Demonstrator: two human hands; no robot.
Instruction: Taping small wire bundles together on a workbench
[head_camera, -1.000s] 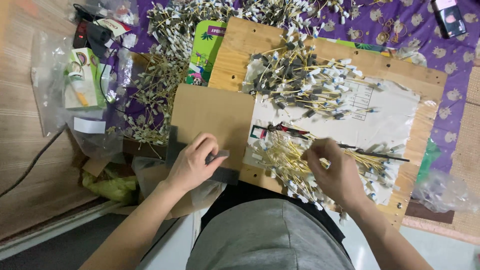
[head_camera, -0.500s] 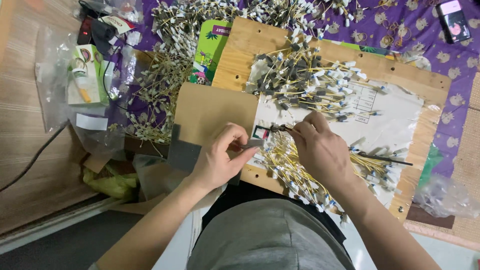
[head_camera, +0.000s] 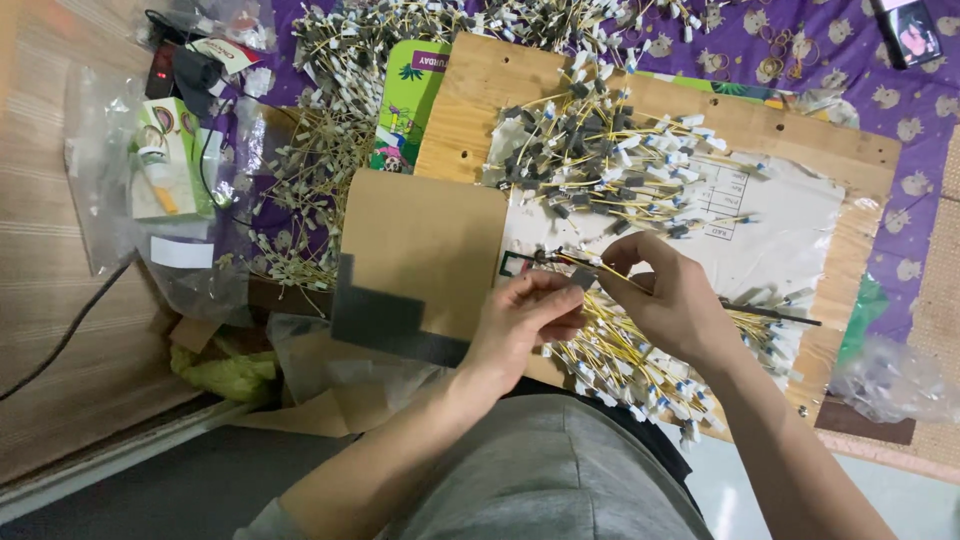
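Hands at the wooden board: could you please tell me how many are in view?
2: the person's left hand and right hand meet over the wooden board, pinching a small yellow wire piece. No other hands show.

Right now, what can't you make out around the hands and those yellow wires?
- Head view, wire end between the left hand and right hand: the fingers cover it and it is too small to tell how it is pinched.
- Lower wire pile: partly hidden under both hands.
- Wooden board: its near edge is hidden behind the arms.
- Bag: contents blurred.
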